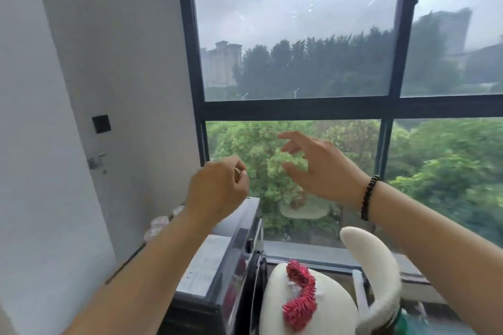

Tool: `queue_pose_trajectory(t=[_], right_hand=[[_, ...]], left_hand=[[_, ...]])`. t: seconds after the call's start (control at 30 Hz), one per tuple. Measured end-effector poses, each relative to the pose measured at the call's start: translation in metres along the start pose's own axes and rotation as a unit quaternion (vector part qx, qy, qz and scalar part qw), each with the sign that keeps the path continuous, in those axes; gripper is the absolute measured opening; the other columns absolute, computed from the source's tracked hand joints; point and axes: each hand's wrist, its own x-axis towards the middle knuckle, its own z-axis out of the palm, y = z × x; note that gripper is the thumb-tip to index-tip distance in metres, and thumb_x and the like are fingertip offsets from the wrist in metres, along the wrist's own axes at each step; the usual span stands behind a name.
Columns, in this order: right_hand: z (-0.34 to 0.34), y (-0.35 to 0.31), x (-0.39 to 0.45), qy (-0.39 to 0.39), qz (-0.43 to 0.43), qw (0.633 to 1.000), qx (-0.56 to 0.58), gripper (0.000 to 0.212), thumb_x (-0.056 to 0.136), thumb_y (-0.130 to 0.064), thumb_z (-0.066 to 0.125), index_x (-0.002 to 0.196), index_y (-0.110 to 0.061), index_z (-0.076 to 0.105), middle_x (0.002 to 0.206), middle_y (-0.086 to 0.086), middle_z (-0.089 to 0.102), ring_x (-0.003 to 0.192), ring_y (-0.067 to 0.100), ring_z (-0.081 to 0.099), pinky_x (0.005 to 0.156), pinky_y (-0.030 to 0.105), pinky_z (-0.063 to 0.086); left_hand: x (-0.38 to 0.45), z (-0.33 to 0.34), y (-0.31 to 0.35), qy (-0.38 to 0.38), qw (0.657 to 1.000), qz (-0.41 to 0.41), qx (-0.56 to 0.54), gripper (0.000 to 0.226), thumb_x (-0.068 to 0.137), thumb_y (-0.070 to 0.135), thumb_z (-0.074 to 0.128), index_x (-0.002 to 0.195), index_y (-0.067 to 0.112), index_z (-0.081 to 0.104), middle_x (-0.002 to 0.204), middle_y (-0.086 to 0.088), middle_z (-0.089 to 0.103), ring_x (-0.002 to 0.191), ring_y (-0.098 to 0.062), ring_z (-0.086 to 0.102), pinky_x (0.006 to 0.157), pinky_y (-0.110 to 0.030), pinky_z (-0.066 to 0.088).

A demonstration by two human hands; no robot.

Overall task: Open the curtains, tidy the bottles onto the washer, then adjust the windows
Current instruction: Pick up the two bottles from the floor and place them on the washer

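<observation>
Nothing gripped on either side: our right hand (315, 168) is spread, fingers fanned toward the glass; our left hand (217, 190) is curled loosely, fingertips near the thumb. There may be something small at the left fingertips, too blurred to call.

Window (296, 29) is straight ahead, dark frame, upper sash over a lower pane. Both hands are raised in front of the lower pane, near it; we can't tell if either touches. No curtain is across the glass in this view, so that step looks done. No handle or latch is visible from here.

Washer (201, 261) sits below left, against the wall, under our left forearm. A few clear bottles (160, 223) are on it by the wall, partly hidden by the arm. Bottle step looks done too, though we can't see the rest of the room.

Judgement: we're on the window step, reaching in.

Next move needs a contact point on the sash frame, probably the vertical bar (405, 35) at upper right, then a sideways push. Right hand is closer.

White plush toy (313, 304) with red trim sits low centre, below the reach path.
</observation>
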Motion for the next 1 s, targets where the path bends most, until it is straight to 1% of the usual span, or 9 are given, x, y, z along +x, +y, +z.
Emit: queue_pose_trajectory(t=[0.07,0.13,0.27,0.37,0.5,0.63,0.73,0.83,1.0], right_hand=[[-0.03,0.036,-0.022,0.006,0.015,1.0,-0.023,0.048,0.09,-0.028,0.06,0.134,-0.017,0.045,0.117,0.0,0.066,0.107,0.013,0.062,0.09,0.027,0.048],[-0.057,0.065,-0.041,0.014,0.031,0.999,-0.039,0.046,0.09,-0.027,0.061,0.132,-0.017,0.047,0.115,-0.001,0.066,0.103,0.012,0.062,0.088,0.024,0.047],[-0.112,0.123,-0.086,0.036,0.077,0.994,-0.064,0.044,0.089,-0.027,0.059,0.131,-0.018,0.048,0.113,-0.004,0.066,0.097,0.008,0.063,0.087,0.029,0.053],[-0.148,0.163,-0.122,0.05,0.115,0.988,-0.089,0.045,0.089,-0.028,0.059,0.131,-0.018,0.047,0.112,-0.004,0.065,0.094,0.007,0.064,0.085,0.03,0.056],[-0.185,0.2,-0.166,0.061,0.169,0.978,-0.106,0.049,0.088,-0.029,0.06,0.133,-0.02,0.045,0.115,-0.003,0.064,0.097,0.009,0.063,0.087,0.031,0.055],[-0.219,0.24,-0.215,0.083,0.232,0.961,-0.123,0.052,0.088,-0.023,0.064,0.135,-0.016,0.045,0.121,0.0,0.062,0.102,0.012,0.061,0.089,0.025,0.048],[-0.234,0.267,-0.244,0.093,0.274,0.948,-0.129,0.053,0.087,-0.024,0.065,0.135,-0.021,0.043,0.126,-0.002,0.059,0.107,0.012,0.06,0.093,0.032,0.049],[-0.244,0.295,-0.264,0.095,0.306,0.938,-0.136,0.057,0.087,-0.024,0.065,0.138,-0.023,0.041,0.13,-0.003,0.056,0.109,0.011,0.058,0.096,0.034,0.048],[-0.259,0.359,-0.278,0.102,0.335,0.924,-0.156,0.061,0.086,-0.024,0.065,0.141,-0.023,0.038,0.136,-0.003,0.052,0.112,0.01,0.057,0.096,0.031,0.045]], left_hand=[[0.007,0.025,0.041,-0.004,1.0,0.013,-0.024,0.012,0.088,0.027,0.056,0.087,0.022,0.067,0.074,0.006,0.069,0.065,-0.016,0.06,0.06,-0.025,0.044],[0.013,0.047,0.074,-0.013,0.998,0.017,-0.058,0.011,0.087,0.028,0.057,0.087,0.022,0.067,0.073,0.006,0.07,0.067,-0.018,0.063,0.064,-0.028,0.05],[0.021,0.1,0.142,-0.035,0.991,0.041,-0.123,0.01,0.088,0.026,0.06,0.086,0.02,0.068,0.068,0.01,0.066,0.063,-0.014,0.063,0.064,-0.026,0.052],[0.025,0.138,0.193,-0.057,0.982,0.067,-0.169,0.011,0.087,0.025,0.063,0.095,0.019,0.068,0.069,0.012,0.066,0.06,-0.006,0.062,0.058,-0.02,0.05],[0.031,0.177,0.246,-0.098,0.962,0.104,-0.234,0.048,0.084,0.024,0.068,0.128,0.017,0.05,0.073,0.013,0.065,0.061,-0.007,0.066,0.062,-0.034,0.06],[0.037,0.218,0.304,-0.126,0.935,0.142,-0.299,0.067,0.082,0.024,0.071,0.138,0.018,0.036,0.085,0.02,0.065,0.064,-0.003,0.067,0.068,-0.037,0.06],[0.041,0.247,0.34,-0.143,0.914,0.162,-0.344,0.07,0.082,0.026,0.071,0.139,0.019,0.033,0.101,0.015,0.065,0.075,-0.002,0.068,0.073,-0.039,0.06],[0.047,0.279,0.375,-0.157,0.898,0.183,-0.368,0.069,0.082,0.03,0.071,0.139,0.02,0.033,0.12,0.006,0.061,0.096,-0.007,0.064,0.084,-0.039,0.056],[0.061,0.348,0.433,-0.164,0.884,0.213,-0.382,0.067,0.084,0.03,0.069,0.14,0.017,0.035,0.145,-0.003,0.04,0.132,-0.014,0.039,0.106,-0.028,0.033]])
